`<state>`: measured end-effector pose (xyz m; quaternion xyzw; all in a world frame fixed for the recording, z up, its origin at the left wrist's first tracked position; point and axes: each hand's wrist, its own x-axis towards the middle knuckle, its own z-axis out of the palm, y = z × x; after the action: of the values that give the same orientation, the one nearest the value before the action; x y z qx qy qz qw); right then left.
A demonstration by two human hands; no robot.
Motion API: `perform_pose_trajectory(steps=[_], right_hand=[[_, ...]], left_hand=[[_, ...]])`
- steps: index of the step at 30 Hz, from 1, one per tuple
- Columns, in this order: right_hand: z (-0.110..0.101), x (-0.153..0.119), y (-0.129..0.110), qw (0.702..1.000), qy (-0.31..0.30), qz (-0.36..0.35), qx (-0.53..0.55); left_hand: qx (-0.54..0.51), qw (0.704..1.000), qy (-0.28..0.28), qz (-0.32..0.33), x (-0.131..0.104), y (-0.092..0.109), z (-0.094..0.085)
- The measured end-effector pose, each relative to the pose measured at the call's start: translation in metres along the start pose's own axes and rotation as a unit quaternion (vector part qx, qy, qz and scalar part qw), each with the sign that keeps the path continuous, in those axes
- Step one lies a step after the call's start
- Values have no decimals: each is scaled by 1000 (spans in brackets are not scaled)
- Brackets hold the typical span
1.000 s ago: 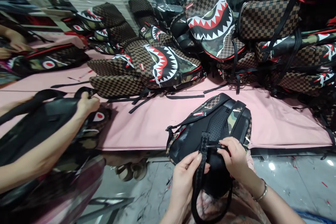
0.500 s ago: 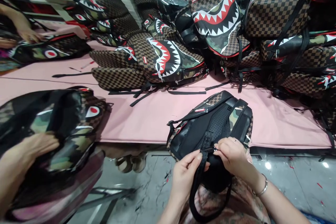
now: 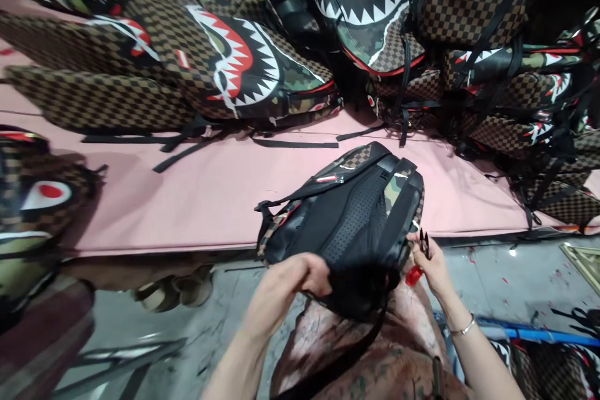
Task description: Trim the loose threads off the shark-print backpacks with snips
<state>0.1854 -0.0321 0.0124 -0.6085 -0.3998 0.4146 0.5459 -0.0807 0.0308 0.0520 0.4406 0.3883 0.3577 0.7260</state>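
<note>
A black-backed backpack (image 3: 347, 225) lies tilted over the front edge of the table, its padded back and shoulder straps facing up. My left hand (image 3: 300, 278) is closed on its near lower left edge, the fingertips hidden against the dark fabric. At the bag's right side is my right hand (image 3: 431, 262), closed around small thread snips (image 3: 415, 274) with a red handle and dark points facing up. Its fingertips are beside the bag's edge; I cannot tell if they press on it. A loose black strap (image 3: 349, 359) hangs down over my lap.
Several shark-mouth backpacks (image 3: 239, 62) are piled along the back of the pink-covered table (image 3: 206, 200). Another backpack (image 3: 47, 200) is at the left edge. Shoes (image 3: 175, 294) and a metal frame (image 3: 126, 356) are below the table. More bags (image 3: 544, 369) lie low at right.
My hands have parted from the webbing at the bag's bottom. The left now grips the edge and the right has moved to the side, snips visible. The view has shifted right and down.
</note>
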Motion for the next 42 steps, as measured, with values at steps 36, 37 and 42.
perform_pose_trajectory(steps=[36, 37, 42], right_hand=[[92, -6, 9, 996, -2, 48, -72], [93, -6, 9, 996, 2, 41, -82], [99, -11, 5, 992, -23, 4, -124]], left_hand=[[310, 913, 172, 201, 38, -54, 26], [336, 908, 138, 210, 34, -56, 25], [440, 871, 84, 202, 27, -62, 15]])
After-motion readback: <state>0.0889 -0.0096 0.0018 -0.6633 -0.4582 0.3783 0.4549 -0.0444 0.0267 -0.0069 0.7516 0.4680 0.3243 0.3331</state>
